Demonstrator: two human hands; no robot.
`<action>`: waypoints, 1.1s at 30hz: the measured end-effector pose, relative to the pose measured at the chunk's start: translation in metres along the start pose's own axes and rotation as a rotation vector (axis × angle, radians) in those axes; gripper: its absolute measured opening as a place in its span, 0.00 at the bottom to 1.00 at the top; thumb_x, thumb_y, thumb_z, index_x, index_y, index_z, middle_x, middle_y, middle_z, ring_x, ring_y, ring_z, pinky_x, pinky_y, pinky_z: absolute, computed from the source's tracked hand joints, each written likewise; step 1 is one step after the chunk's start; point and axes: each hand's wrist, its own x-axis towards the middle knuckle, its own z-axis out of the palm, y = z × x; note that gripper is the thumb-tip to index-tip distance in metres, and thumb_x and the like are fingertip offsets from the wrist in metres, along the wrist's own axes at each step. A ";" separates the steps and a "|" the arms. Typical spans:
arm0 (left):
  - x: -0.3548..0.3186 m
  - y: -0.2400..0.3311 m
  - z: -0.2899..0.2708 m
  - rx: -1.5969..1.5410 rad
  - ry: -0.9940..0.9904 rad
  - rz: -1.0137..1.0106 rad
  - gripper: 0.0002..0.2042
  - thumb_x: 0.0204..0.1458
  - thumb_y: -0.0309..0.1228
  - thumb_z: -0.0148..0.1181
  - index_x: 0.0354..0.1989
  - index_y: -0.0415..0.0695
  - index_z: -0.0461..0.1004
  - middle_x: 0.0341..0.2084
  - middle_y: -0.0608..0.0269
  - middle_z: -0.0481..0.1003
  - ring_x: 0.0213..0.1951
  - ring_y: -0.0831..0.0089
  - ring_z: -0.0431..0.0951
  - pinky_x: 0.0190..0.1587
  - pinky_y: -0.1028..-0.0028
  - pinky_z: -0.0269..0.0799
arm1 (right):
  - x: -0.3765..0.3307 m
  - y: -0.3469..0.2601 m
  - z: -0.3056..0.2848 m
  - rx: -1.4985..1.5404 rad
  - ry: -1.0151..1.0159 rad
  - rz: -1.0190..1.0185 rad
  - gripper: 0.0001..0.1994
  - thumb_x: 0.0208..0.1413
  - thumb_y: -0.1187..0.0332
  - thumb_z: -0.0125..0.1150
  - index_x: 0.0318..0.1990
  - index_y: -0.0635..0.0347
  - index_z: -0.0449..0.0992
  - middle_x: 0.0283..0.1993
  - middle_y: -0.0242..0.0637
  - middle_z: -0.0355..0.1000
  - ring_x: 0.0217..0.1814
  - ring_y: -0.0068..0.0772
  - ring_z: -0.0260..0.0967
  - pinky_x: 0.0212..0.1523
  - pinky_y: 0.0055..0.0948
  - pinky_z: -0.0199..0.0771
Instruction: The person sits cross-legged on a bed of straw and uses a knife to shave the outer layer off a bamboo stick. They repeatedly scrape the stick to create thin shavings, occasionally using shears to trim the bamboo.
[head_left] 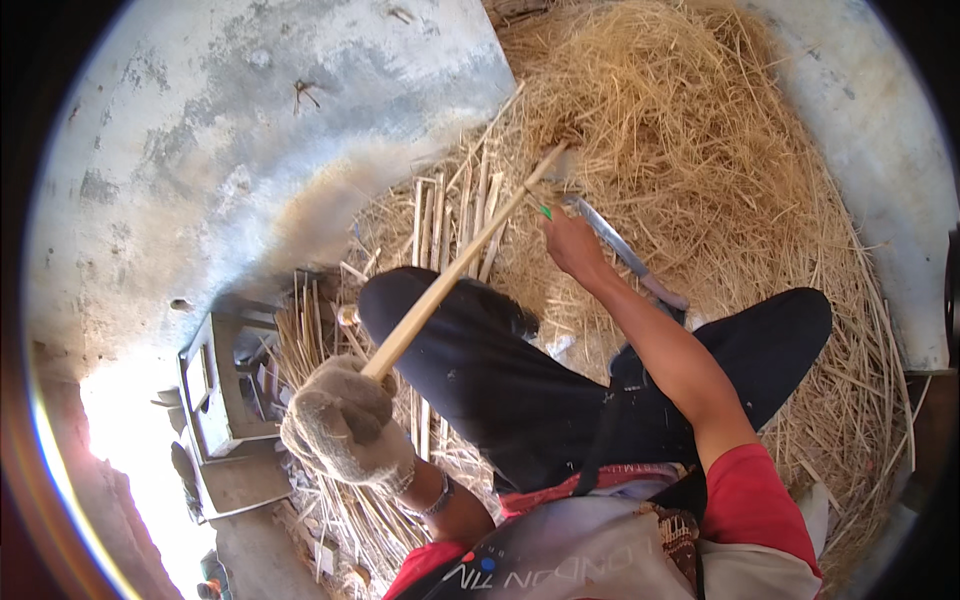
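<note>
My left hand (345, 415), in a dirty white work glove, is closed round the near end of a long pale bamboo strip (450, 275). The strip slants up and away to the right, over my left knee, toward the straw. My bare right hand (575, 245) is closed near the strip's far end, with a small green handle (545, 212) showing at the fingers. The working end of that green-handled tool is hard to make out. Just right of this hand lies a long curved blade (612, 238) with a wooden handle (665, 293), apart from my grip.
A big heap of dry straw-like shavings (680, 100) fills the far right. Several split bamboo pieces (440, 225) lie beyond my left knee. A worn plastered wall (250, 130) rises on the left, with a grey box-like stand (215, 385) below it. My legs (490, 390) are bent.
</note>
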 end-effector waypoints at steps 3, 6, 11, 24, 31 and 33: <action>-0.006 0.003 0.007 -0.096 0.167 -0.029 0.20 0.64 0.38 0.51 0.19 0.44 0.59 0.13 0.61 0.65 0.11 0.73 0.64 0.11 0.75 0.65 | -0.032 -0.095 -0.044 0.294 -0.170 0.022 0.10 0.67 0.62 0.50 0.42 0.61 0.68 0.28 0.55 0.74 0.32 0.62 0.74 0.32 0.56 0.72; -0.014 0.012 0.012 -0.091 0.175 -0.113 0.23 0.60 0.48 0.58 0.22 0.44 0.60 0.15 0.62 0.64 0.13 0.72 0.66 0.10 0.71 0.67 | -0.083 -0.148 -0.077 0.425 0.032 -0.390 0.08 0.66 0.65 0.52 0.40 0.60 0.67 0.24 0.52 0.72 0.26 0.58 0.73 0.27 0.53 0.72; -0.019 0.021 0.020 0.039 0.077 -0.114 0.29 0.51 0.59 0.64 0.27 0.42 0.63 0.15 0.57 0.69 0.18 0.70 0.72 0.16 0.73 0.70 | -0.101 -0.139 -0.083 0.314 0.099 -0.329 0.08 0.64 0.69 0.57 0.42 0.66 0.68 0.16 0.50 0.67 0.18 0.54 0.70 0.19 0.46 0.67; -0.021 0.037 0.006 0.019 -0.046 -0.206 0.25 0.54 0.52 0.67 0.30 0.40 0.68 0.22 0.48 0.77 0.23 0.66 0.79 0.22 0.74 0.70 | -0.096 -0.140 -0.093 0.128 0.121 -0.293 0.10 0.64 0.66 0.57 0.39 0.63 0.69 0.16 0.51 0.68 0.19 0.55 0.72 0.18 0.45 0.71; -0.020 0.042 0.009 0.067 -0.015 -0.246 0.25 0.58 0.51 0.61 0.27 0.38 0.68 0.20 0.50 0.76 0.21 0.70 0.75 0.17 0.80 0.60 | -0.120 -0.173 -0.124 0.251 -0.036 -0.480 0.09 0.64 0.64 0.58 0.37 0.60 0.71 0.24 0.47 0.73 0.22 0.53 0.73 0.21 0.45 0.72; -0.022 0.042 0.011 0.042 -0.070 -0.213 0.24 0.59 0.50 0.61 0.27 0.38 0.68 0.20 0.50 0.75 0.21 0.70 0.75 0.17 0.79 0.61 | -0.115 -0.161 -0.112 0.262 0.065 -0.449 0.09 0.64 0.64 0.58 0.38 0.61 0.71 0.25 0.48 0.73 0.22 0.52 0.73 0.21 0.45 0.72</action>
